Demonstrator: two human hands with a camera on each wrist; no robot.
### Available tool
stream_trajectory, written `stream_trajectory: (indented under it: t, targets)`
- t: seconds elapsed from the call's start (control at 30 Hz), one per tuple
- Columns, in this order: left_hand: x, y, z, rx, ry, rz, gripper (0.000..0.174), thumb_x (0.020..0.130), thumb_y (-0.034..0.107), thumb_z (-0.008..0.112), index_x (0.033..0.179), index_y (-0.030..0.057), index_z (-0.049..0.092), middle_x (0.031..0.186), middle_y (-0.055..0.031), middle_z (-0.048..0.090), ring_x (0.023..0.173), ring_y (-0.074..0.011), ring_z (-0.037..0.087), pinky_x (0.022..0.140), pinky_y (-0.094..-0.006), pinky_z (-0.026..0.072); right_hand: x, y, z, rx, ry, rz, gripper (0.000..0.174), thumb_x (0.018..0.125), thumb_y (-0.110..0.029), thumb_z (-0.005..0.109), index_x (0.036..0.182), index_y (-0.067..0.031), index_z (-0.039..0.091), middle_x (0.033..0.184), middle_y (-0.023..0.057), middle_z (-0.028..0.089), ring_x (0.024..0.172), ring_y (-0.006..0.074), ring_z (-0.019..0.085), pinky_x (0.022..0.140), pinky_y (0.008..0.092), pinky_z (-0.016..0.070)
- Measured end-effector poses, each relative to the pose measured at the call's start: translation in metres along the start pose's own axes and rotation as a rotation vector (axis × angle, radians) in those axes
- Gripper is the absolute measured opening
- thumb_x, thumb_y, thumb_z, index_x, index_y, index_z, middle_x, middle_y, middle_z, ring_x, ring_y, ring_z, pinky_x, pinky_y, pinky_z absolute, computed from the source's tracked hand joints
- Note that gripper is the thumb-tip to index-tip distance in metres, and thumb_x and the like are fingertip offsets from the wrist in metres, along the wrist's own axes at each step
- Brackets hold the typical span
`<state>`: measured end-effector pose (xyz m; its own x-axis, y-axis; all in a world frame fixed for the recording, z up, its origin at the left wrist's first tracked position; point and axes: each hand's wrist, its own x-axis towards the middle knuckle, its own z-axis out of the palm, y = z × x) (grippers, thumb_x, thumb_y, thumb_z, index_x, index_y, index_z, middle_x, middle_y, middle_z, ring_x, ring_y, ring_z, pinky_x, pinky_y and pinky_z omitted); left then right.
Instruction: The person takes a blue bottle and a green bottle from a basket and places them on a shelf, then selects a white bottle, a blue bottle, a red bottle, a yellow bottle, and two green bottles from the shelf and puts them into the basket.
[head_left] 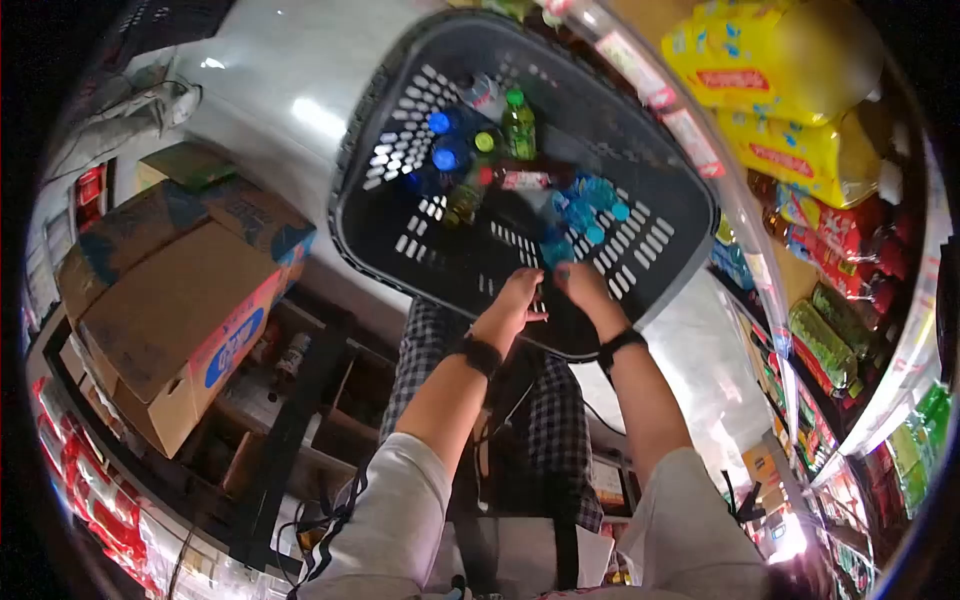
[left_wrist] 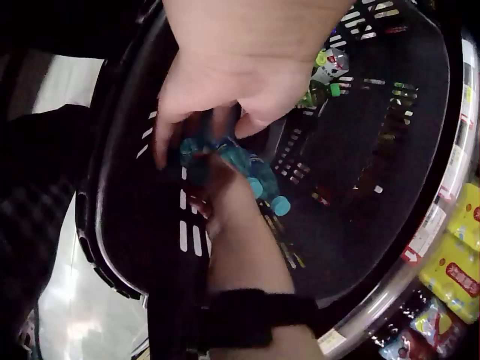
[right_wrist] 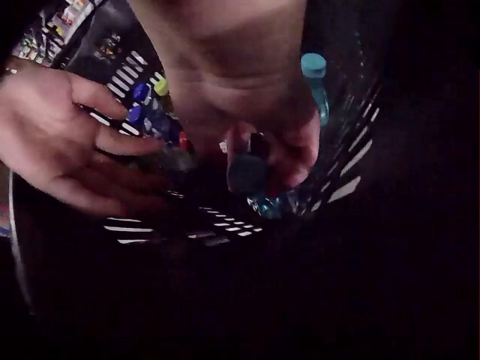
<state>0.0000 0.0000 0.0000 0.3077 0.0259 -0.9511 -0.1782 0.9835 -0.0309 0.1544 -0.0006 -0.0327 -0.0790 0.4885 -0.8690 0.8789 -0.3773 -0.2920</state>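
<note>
Inside a black basket (head_left: 640, 150), my right hand (head_left: 590, 287) (right_wrist: 244, 97) curls its fingers round a teal-capped bottle (head_left: 556, 250), whose cap (right_wrist: 247, 174) shows between them in the right wrist view. Beside it my left hand (head_left: 519, 298) (right_wrist: 67, 142) holds nothing, its fingers spread and loosely bent. In the left wrist view the left hand (left_wrist: 236, 82) hangs over teal bottles (left_wrist: 251, 169), partly hiding them. More teal bottles (head_left: 590, 200) lie against the basket's bottom, near a dark bottle with a red cap (head_left: 525, 178) and a green bottle (head_left: 519, 125).
Blue-capped bottles (head_left: 447, 152) lie on the basket's left side. Shelves with yellow packs (head_left: 770, 140) and bottles (head_left: 825, 340) curve along the right. A large cardboard box (head_left: 170, 290) stands at the left, above a dark rack. Checked trouser legs (head_left: 560, 430) show below the basket.
</note>
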Motion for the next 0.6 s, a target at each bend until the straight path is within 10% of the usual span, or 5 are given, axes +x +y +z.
stream_trajectory:
  t: [0.2, 0.47, 0.6]
  targets:
    - [-0.066, 0.016, -0.045, 0.111, -0.062, 0.181, 0.044, 0.077, 0.042, 0.052, 0.112, 0.0156, 0.043, 0.098, -0.0015, 0.046, 0.090, -0.0213, 0.044, 0.071, -0.0518, 0.0429, -0.129, -0.078, -0.041, -0.121, 0.238, -0.177, 0.016, 0.067, -0.020, 0.058, 0.082, -0.0162, 0.056, 0.077, 0.0161, 0.055, 0.075, 0.0342, 0.055, 0.064, 0.0420, 0.0450]
    - [-0.311, 0.042, -0.033, 0.301, 0.092, 0.422, 0.037, 0.079, 0.033, 0.051, 0.112, 0.0168, 0.046, 0.119, -0.0029, 0.040, 0.108, -0.0271, 0.037, 0.075, -0.0494, 0.0430, -0.317, -0.156, -0.100, 0.234, 0.659, -0.499, 0.020, 0.062, -0.021, 0.069, 0.079, -0.0166, 0.061, 0.073, 0.0091, 0.053, 0.069, 0.0272, 0.055, 0.060, 0.0354, 0.0446]
    - [-0.417, 0.036, -0.043, 0.716, 0.061, 0.832, 0.042, 0.079, 0.033, 0.051, 0.114, 0.0111, 0.046, 0.116, -0.0060, 0.043, 0.102, -0.0239, 0.044, 0.075, -0.0441, 0.0460, -0.386, -0.167, -0.117, 0.495, 0.984, -0.727, 0.021, 0.066, -0.020, 0.068, 0.083, -0.0100, 0.062, 0.073, 0.0086, 0.059, 0.060, 0.0231, 0.058, 0.054, 0.0295, 0.0456]
